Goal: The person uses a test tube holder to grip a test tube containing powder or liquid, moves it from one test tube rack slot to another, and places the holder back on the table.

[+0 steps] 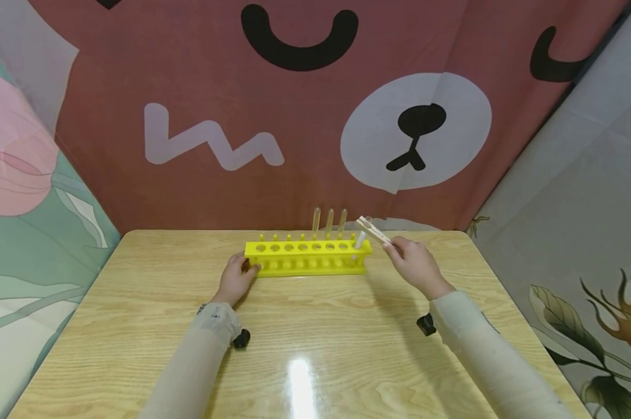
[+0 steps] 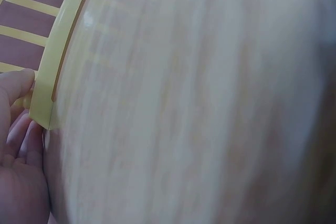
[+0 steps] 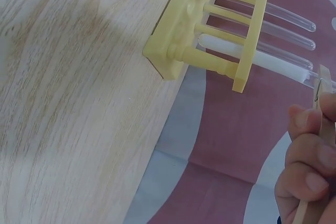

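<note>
A left hand [image 1: 236, 279] pinched the left end of a yellow rack [image 1: 299, 254] as the right hand [image 1: 417, 265], curled round a wooden clamp [image 1: 375, 231], held a white-filled tube [image 3: 281, 67] already through the rightmost hole [image 1: 354, 246], its release not yet done.

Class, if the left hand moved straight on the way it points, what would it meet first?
The left hand would meet the yellow rack at once, as it grips that rack's left end.

Yellow rack [image 1: 310, 253] at the left hand [image 1: 235, 280]: no lettering I can read;
Wooden clamp [image 1: 374, 230] in the right hand [image 1: 417, 265]: none legible;
Cloth [image 1: 216, 201] beyond the left hand: pale zigzag [image 1: 209, 130], no readable word
</note>
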Demonstrator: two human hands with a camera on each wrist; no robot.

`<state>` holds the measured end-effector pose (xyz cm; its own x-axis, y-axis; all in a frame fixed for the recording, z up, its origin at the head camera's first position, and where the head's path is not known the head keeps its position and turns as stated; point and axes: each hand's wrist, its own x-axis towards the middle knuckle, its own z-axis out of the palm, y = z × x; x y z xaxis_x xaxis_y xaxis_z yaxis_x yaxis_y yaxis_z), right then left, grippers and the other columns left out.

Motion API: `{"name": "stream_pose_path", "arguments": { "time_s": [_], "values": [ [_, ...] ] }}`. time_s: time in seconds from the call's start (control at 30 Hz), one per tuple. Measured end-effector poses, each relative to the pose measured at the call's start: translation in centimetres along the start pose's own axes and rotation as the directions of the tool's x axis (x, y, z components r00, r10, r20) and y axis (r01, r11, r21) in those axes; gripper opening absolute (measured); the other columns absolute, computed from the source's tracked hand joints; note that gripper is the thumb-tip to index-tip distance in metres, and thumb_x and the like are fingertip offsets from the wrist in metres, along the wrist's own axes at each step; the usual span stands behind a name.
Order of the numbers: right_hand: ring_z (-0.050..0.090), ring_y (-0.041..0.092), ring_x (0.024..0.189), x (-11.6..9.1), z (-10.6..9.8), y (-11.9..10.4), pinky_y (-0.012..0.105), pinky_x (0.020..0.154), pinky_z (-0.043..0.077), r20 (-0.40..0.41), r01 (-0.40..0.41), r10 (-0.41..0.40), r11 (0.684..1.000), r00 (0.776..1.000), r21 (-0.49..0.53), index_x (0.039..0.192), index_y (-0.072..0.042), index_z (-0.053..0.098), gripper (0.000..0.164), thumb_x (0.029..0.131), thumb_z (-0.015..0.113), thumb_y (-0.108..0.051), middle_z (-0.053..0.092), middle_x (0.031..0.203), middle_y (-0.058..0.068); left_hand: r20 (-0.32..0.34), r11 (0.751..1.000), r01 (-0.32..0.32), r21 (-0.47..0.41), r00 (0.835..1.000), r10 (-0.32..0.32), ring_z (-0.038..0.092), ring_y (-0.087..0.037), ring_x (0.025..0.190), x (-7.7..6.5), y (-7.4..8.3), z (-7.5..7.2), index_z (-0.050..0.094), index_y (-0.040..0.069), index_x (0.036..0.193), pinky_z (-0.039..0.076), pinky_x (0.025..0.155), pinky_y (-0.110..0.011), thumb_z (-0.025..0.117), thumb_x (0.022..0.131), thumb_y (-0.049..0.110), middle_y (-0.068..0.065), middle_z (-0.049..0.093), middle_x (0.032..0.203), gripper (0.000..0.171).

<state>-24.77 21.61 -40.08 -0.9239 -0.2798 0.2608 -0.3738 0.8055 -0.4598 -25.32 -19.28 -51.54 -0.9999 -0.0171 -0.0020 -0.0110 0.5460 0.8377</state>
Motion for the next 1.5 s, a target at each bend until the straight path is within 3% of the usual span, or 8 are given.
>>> {"name": "stream_pose_path", "arguments": {
  "time_s": [0.83,1.5],
  "values": [
    [0.029,0.013,0.045,0.1,0.9,0.0,0.027,0.043,0.027,0.071,-0.031,0.029,0.999,0.997,0.022,0.092,-0.005,0.063,0.023,0.106,0.056,-0.022,0.038,0.057,0.0,0.003,1.0,0.006,-0.003,1.0,-0.006,0.032,-0.04,0.146,0.2,-0.3,0.1,0.047,-0.004,0.147,0.026,0.12,-0.054,0.059,0.104,0.021,-0.024,0.035,0.156,0.051],
    [0.028,0.012,0.045,-0.2,1.7,0.2,0.027,0.043,0.027,0.083,-0.028,0.028,1.0,0.996,-0.003,0.089,-0.006,0.061,0.026,0.107,0.054,-0.023,0.038,0.058,0.0,0.003,1.0,0.0,0.003,1.0,0.0,0.031,-0.039,0.146,0.1,-0.2,0.0,0.046,-0.003,0.148,0.025,0.121,-0.054,0.059,0.104,0.021,-0.023,0.034,0.157,0.052]
  ]
}}
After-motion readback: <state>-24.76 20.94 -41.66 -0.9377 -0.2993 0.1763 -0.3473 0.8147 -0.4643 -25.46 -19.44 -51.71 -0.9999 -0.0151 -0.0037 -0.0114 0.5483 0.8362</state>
